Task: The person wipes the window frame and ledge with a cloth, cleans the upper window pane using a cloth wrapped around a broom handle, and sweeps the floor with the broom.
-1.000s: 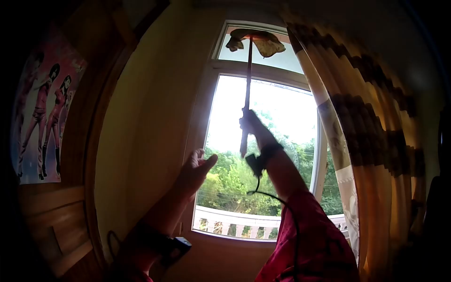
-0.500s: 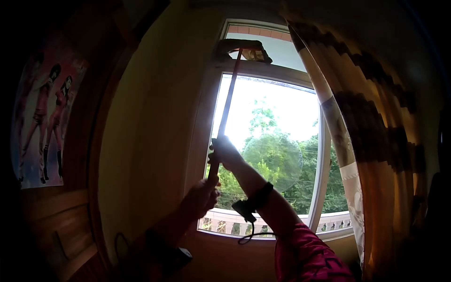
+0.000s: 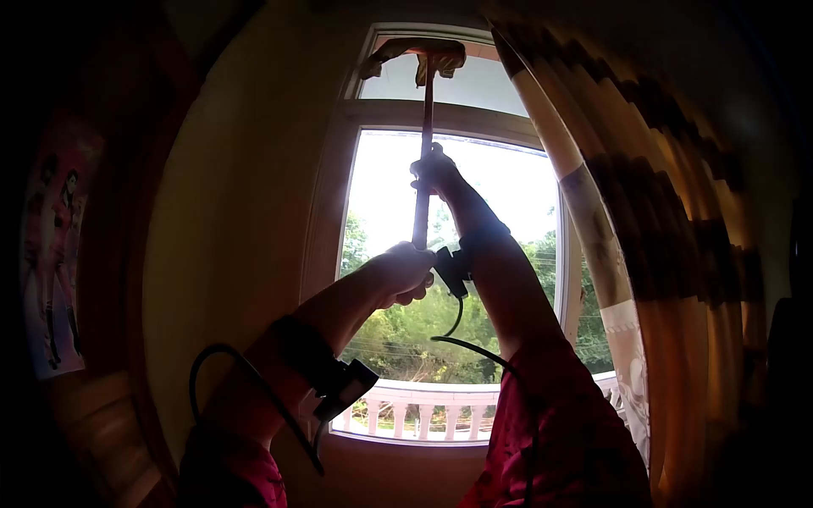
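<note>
Two bare hands grip one long pole (image 3: 427,118), which stands nearly upright before a tall window. The right hand (image 3: 436,172) is closed around the shaft at its middle part, in front of the bright lower pane (image 3: 500,178). The left hand (image 3: 405,269) is clenched about the bottom of the visible shaft, below the right hand and apart from it; whether the pole extends past this grip cannot be told. At the top of the pole, a draped cloth (image 3: 440,52) lies across the head and hangs down on either side, in front of the upper pane (image 3: 398,85); contact between cloth and glass cannot be determined. Each forearm bears a dark strap with a small box: the left box (image 3: 345,389) sits near a looping black cable (image 3: 207,356), and the right box (image 3: 453,271) hangs just beside the left hand, a thin cord (image 3: 474,345) running from it toward the red right sleeve (image 3: 559,423). Beyond the glass appear green trees (image 3: 398,330) and a pale railing (image 3: 449,394). A banded curtain (image 3: 677,254) hangs at the right side of the window; a poster (image 3: 55,254) is at the far left, beyond the plain wall (image 3: 229,169).
</note>
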A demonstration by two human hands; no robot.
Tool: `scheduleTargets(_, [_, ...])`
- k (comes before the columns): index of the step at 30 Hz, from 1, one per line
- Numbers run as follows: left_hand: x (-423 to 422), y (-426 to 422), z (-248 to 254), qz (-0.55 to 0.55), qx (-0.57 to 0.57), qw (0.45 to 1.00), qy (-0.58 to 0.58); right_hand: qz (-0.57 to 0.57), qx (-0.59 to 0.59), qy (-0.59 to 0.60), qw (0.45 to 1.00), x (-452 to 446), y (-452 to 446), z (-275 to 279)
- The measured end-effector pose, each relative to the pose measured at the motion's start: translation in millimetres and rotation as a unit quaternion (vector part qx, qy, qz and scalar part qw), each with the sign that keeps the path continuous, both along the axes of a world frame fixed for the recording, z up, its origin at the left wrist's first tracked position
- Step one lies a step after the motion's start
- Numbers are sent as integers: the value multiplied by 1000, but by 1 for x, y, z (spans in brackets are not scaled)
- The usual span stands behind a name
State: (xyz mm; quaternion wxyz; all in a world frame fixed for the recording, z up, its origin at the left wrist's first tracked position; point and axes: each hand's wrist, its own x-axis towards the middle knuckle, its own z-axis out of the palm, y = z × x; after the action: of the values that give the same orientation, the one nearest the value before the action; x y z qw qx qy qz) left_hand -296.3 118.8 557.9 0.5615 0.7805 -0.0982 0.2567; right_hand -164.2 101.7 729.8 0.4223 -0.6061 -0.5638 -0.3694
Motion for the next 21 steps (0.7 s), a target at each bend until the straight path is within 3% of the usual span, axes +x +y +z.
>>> scheduleTargets(1, [13, 0, -8, 36, 50, 998, 25, -9, -10, -15, 1000, 14, -10, -7])
scheduleTargets(4, [20, -23, -28, -44, 32, 999, 3, -45, -11, -56, 997, 40, -50, -26])
scheduleTargets(7, [29, -47, -27, -56, 71, 996, 5, -12, 55, 158, 986, 26, -100, -38])
scheduleTargets(14, [75, -102, -34, -51, 96, 994, 14, -91, 38, 169, 981, 41, -158, -47])
scheduleTargets(17, [79, -110, -71, -44, 53, 998, 3, -84, 3, 179, 980, 53, -156, -67])
scheduleTargets(19, [74, -100, -99, -14, 25, 999, -31, 14, -29, 157, 987, 57, -148, -97])
scheduleTargets(21, [71, -85, -133, -6, -4, 1000, -23, 41, -5, 184, 982, 61, -124, -126])
